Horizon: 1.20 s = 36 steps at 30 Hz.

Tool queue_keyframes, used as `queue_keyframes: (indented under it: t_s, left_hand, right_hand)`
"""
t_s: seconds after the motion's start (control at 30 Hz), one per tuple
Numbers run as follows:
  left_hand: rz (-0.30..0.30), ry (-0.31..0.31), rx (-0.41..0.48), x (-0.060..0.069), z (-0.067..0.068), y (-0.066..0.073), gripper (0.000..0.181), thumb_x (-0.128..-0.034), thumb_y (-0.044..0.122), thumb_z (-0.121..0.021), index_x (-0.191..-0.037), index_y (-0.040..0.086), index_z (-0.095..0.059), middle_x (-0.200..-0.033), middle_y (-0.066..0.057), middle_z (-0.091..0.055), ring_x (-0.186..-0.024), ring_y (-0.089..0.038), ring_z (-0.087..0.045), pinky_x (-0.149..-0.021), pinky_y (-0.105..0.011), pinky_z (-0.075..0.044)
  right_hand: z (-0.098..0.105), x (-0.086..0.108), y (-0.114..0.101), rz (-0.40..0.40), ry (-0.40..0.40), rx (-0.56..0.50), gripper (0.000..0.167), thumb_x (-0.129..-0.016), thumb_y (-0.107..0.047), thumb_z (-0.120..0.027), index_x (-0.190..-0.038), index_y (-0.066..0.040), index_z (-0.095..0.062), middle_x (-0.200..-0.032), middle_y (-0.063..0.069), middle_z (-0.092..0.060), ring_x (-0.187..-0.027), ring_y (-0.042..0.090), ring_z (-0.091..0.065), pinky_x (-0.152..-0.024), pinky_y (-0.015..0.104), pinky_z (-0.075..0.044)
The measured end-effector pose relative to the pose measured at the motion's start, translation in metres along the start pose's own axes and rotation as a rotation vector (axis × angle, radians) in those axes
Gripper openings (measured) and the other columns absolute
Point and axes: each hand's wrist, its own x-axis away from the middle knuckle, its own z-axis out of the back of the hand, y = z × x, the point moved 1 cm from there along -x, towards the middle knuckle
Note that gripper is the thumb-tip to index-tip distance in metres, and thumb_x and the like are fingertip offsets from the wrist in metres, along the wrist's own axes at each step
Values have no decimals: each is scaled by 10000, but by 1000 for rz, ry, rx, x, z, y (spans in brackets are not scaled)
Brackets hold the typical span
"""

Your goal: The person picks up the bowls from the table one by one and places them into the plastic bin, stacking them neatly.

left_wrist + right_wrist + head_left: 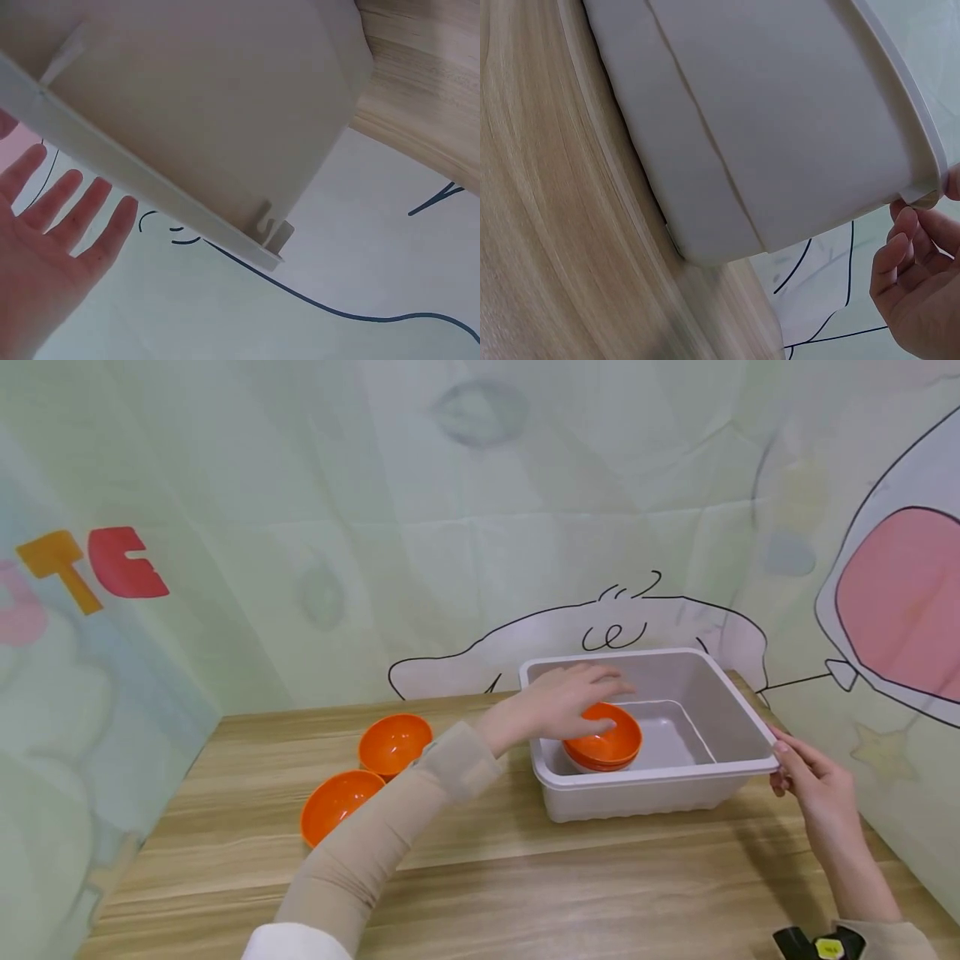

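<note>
A small stack of orange bowls (617, 745) sits in the left front part of a light grey plastic bin (630, 802). Above the stack, inside the bin's opening, hovers my left hand (558, 703), its fingers spread and holding nothing. In the left wrist view that hand (64, 247) shows straight fingers beside the bin's rim (142, 169). My right hand (821, 785) pinches the rim at the bin's right front corner, thumb on top. The right wrist view shows its fingers (894, 259) curled under that corner. The bowls are out of sight in both wrist views.
Two more orange bowls, a farther one (395, 743) and a nearer one (337, 806), stand on the wooden table (525, 893) left of the bin, the nearer partly behind my left sleeve. A printed cloth backdrop (337, 527) rises behind the table.
</note>
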Motion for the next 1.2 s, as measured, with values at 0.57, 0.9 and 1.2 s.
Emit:
queue_keyframes:
  t_s: [0.57,0.9,1.2]
  left_hand:
    - [103,136,62,31,8,-3,532,-954,350,-533,-1462,286,-391,-1516,18,-390,-1353,-205,-432,-1106,-382,-381]
    - [165,219,120,53,8,-6,552,-950,360,-537,-1473,323,-364,-1493,28,-412,-1299,-215,-474,-1034,-442,-429]
    - [229,255,150,72,5,-11,575,-941,373,-567,-1475,294,-370,-1488,-7,-428,-1336,-221,-448,-1101,-421,-384]
  right_hand:
    - [-1,1,-3,0,16,-2,216,-946,-129,-589,-1088,-206,-733,-711,-77,-657,-586,54,-560,-511,185,-443]
    - [-2,0,-1,4,10,-49,217,-947,-101,-578,-1064,-184,-741,-722,-61,-656,-585,71,-559,-507,197,-439]
    - [-2,2,1,10,14,-33,205,-940,-130,-596,-1083,-164,-739,-723,-64,-667,-577,65,-565,-505,191,-446]
